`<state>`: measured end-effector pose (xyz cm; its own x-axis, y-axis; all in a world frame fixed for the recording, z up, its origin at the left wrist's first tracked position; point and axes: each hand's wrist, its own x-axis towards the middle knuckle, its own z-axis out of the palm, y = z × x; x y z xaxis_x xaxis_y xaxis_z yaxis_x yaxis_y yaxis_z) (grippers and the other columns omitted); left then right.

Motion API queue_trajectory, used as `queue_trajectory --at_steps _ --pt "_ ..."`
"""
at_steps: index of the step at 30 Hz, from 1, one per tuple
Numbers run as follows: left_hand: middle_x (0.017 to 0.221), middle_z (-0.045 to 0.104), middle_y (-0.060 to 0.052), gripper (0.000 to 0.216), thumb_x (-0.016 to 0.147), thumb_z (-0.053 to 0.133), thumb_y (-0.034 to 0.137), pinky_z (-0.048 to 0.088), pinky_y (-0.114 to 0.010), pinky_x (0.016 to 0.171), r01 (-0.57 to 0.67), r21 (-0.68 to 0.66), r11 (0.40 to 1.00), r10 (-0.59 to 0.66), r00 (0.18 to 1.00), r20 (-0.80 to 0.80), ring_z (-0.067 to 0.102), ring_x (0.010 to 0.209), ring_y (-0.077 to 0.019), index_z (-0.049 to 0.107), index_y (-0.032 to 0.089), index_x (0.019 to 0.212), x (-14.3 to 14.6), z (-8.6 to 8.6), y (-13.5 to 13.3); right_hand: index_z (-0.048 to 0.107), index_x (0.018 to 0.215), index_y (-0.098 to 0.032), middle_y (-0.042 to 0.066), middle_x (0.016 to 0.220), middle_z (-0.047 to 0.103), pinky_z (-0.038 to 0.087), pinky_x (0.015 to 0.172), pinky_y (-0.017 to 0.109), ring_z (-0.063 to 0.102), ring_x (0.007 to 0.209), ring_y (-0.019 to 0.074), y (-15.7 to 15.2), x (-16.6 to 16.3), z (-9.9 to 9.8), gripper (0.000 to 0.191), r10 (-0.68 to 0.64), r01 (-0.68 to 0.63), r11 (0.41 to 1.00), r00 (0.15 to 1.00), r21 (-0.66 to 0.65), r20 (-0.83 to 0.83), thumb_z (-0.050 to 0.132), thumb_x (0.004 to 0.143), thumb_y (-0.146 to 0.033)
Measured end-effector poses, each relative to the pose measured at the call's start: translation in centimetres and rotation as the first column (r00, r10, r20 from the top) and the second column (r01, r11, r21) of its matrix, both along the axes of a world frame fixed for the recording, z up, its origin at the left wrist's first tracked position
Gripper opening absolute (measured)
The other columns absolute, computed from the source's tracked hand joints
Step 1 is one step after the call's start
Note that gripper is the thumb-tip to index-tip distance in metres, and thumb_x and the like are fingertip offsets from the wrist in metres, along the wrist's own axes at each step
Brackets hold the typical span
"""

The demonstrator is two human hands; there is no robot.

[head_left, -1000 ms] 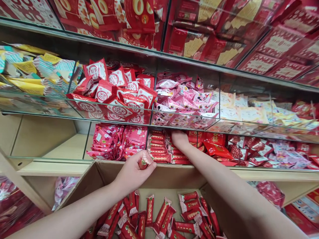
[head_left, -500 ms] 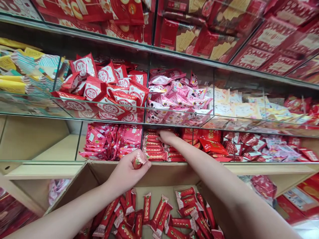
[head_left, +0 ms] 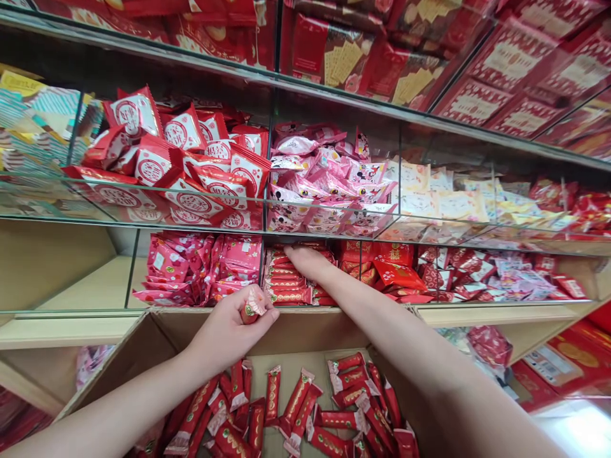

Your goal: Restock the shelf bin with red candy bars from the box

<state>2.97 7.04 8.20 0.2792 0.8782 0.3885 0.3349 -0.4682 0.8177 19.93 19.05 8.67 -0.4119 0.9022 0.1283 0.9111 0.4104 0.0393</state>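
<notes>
My left hand (head_left: pixel 238 321) is closed around a red wrapped snack bar (head_left: pixel 250 312) with a pale crimped end, above the far edge of the cardboard box. My right hand (head_left: pixel 308 262) reaches into the lower shelf compartment and rests over a stack of red wrapped snack bars (head_left: pixel 286 280). Its visible fingers look stretched out along the top bars; the far fingers are partly hidden. Below my arms, the open cardboard box (head_left: pixel 305 334) holds many loose bars (head_left: pixel 296 401) of the same kind, scattered on its bottom.
A glass-fronted shelf (head_left: pixel 334 222) runs just above my right hand, with red and white packets (head_left: pixel 157 162) and pink packets (head_left: pixel 329 178). Pink pouches (head_left: pixel 205 267) fill the compartment to the left, red packets (head_left: pixel 394 261) the one to the right. Glass dividers separate the compartments.
The whole view has shifted a little, so shelves and hands appear slightly farther left. My right hand has moved slightly over the stack; my left hand keeps its bar.
</notes>
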Motion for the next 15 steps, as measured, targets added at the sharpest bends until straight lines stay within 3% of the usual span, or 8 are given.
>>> queue_trajectory --at_steps 9,15 --pt "0.063 0.055 0.002 0.023 0.070 0.053 0.027 0.039 -0.025 0.058 0.005 -0.042 0.999 -0.006 1.000 -0.024 0.047 0.058 -0.0127 0.037 0.021 0.056 -0.04 0.12 -0.17 0.049 0.108 -0.011 0.013 0.103 0.059 0.042 0.079 0.031 0.056 0.094 0.0202 0.14 0.14 -0.43 0.029 -0.007 0.005 0.999 0.999 0.050 0.038 0.028 0.088 -0.013" --pt "0.065 0.056 0.002 0.021 0.072 0.053 0.025 0.039 -0.024 0.060 0.012 -0.003 1.000 -0.012 0.998 -0.061 0.049 0.060 -0.0129 0.038 0.021 0.057 -0.22 -0.39 0.10 0.050 0.106 -0.012 0.008 0.103 0.056 0.044 0.078 0.036 0.055 0.091 0.0167 0.39 -0.11 -0.93 0.025 -0.028 0.026 0.998 0.999 0.054 0.041 0.038 0.089 -0.025"
